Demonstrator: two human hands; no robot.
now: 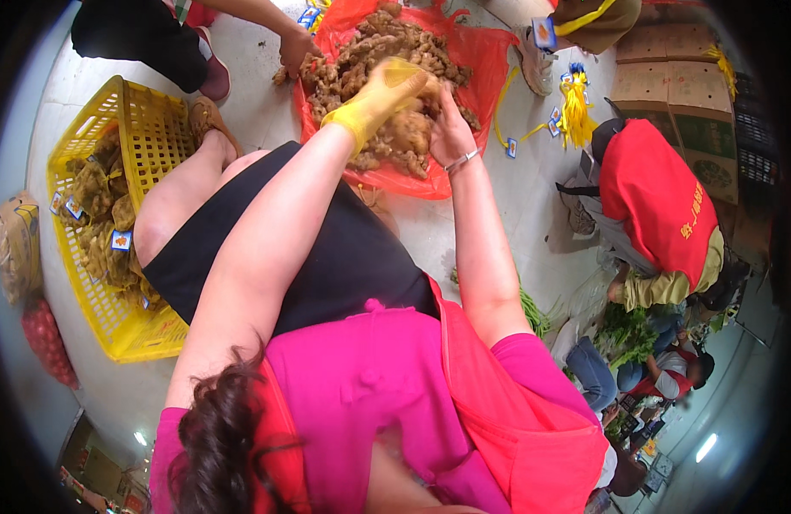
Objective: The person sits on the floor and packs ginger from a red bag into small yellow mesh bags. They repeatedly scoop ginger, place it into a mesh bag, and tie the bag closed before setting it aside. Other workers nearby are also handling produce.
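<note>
A red plastic bag (434, 187) lies spread on the floor, heaped with ginger roots (369, 45). Over the heap, my left hand (390, 93), in a yellow mesh glove, grips a piece of ginger (430, 96) and is blurred. The bare palm of my right hand (451, 132), with a bracelet at the wrist, supports the same piece from the right, fingers pointing up. To the left, a yellow plastic crate (87, 305) holds ginger in clumps, several with blue-edged picture tags (121, 240).
Another person's hand (297, 53) touches the heap's left edge. Yellow straps with tags (575, 112) lie on the floor at right, near a crouching person in a red vest (658, 193). Cardboard boxes (700, 83) stand behind. Sacks (19, 247) line the left wall.
</note>
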